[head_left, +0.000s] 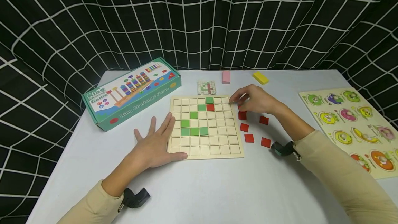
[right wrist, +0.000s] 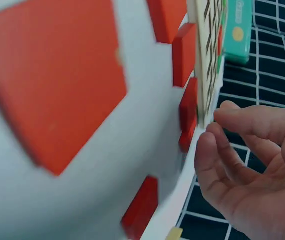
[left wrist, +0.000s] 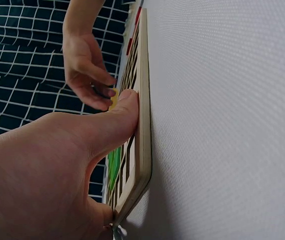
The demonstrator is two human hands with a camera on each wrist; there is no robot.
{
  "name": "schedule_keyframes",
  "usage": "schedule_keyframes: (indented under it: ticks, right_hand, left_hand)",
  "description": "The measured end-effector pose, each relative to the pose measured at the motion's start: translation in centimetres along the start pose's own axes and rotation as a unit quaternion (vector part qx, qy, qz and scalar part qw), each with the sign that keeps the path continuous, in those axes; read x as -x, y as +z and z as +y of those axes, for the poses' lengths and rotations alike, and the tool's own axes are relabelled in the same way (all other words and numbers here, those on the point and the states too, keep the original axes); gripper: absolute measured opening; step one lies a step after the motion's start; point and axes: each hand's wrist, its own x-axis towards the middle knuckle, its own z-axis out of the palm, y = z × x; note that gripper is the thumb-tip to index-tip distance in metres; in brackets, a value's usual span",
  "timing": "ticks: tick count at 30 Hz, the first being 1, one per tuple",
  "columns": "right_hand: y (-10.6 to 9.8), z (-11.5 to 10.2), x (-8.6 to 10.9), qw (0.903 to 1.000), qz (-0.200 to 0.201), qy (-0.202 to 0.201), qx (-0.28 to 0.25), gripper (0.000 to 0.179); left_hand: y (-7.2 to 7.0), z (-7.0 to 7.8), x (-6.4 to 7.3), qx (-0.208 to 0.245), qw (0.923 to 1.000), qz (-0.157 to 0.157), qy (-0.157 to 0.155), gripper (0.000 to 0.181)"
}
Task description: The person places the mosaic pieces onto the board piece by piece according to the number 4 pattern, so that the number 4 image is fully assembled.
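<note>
A wooden grid board (head_left: 219, 141) lies flat on the table, with several green tiles (head_left: 194, 131) and one red tile (head_left: 210, 107) set in its squares. My left hand (head_left: 155, 146) rests spread along the board's left side, its thumb pressed on the front left rim. Over the far right corner of the board hovers my right hand (head_left: 256, 100), its fingers loosely bent. In the right wrist view, nothing shows between the thumb and fingers of that hand (right wrist: 252, 160). Loose red tiles (head_left: 249, 138) lie beside the board's right edge, one partly hidden under the right hand.
A small pattern card (head_left: 206, 87) lies behind the board, with a pink block (head_left: 226, 77) and a yellow block (head_left: 260, 77) further back. The green Ring Challenge Game box (head_left: 133, 92) sits at the back left. A fruit puzzle board (head_left: 351, 127) lies at the right.
</note>
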Motion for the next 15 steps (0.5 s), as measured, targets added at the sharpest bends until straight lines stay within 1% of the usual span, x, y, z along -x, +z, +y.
schedule_keyframes:
  ticks: [8,15]
  right_hand:
    - [-0.2,1.1,0.2,0.9996,-0.01,0.026,-0.005,0.042]
    - [-0.3,1.4,0.2,0.9993,-0.013,0.034,0.008,0.043]
  left_hand:
    - [0.1,0.0,0.0,-0.002,1.0,-0.001,-0.003,0.125]
    - [0.1,-0.1,-0.1,-0.003,1.0,-0.002,-0.002,0.126]
